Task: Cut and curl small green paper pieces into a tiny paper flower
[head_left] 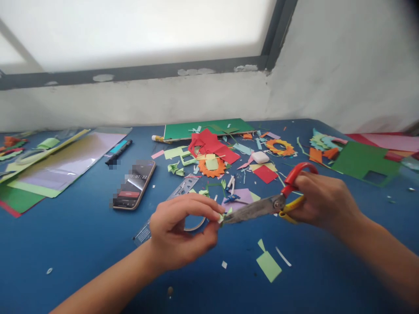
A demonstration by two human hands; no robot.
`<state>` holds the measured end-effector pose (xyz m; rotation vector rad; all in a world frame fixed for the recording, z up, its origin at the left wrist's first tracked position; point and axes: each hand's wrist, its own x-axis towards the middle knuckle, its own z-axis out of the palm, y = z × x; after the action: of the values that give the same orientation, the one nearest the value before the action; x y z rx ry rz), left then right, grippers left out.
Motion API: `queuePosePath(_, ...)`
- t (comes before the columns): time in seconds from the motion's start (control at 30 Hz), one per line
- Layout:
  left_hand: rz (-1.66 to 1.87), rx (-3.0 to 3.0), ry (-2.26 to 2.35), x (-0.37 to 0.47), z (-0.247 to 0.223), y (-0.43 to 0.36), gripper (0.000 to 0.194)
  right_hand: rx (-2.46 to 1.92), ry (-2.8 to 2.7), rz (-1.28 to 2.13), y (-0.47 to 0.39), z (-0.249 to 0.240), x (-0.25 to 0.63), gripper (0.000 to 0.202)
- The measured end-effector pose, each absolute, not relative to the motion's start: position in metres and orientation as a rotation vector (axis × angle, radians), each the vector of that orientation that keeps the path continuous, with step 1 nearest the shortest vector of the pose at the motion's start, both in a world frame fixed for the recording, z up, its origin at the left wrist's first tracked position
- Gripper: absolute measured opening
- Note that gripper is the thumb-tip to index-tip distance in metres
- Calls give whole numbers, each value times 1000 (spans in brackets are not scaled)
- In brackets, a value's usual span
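Note:
Between thumb and fingertips, my left hand (185,229) pinches a small piece of light green paper (221,217), mostly hidden by the fingers. My right hand (322,200) grips a pair of scissors (255,209) by its red and yellow handles. The blades point left and their tips meet the paper at my left fingertips. Below the scissors, a light green paper rectangle (269,266) and a thin white strip (283,256) lie on the blue table (225,292). Behind the left hand lies a clear ruler (142,233), partly covered by it.
A phone (135,185) with a running timer and a black marker (118,152) lie left of centre. Plastic-wrapped paper sheets (70,163) fill the left side. Paper scraps, orange rings (280,147) and a white eraser (260,157) spread behind my hands. Green card (365,161) lies right.

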<state>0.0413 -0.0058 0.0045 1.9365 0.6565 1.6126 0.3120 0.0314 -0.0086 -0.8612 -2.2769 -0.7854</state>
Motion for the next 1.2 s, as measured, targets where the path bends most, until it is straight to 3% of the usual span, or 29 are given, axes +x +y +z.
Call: queuePosePath(1.2, 1494, 1806, 672, 45, 8, -16, 29, -802, -2278, -772, 30, -17, 313, 19)
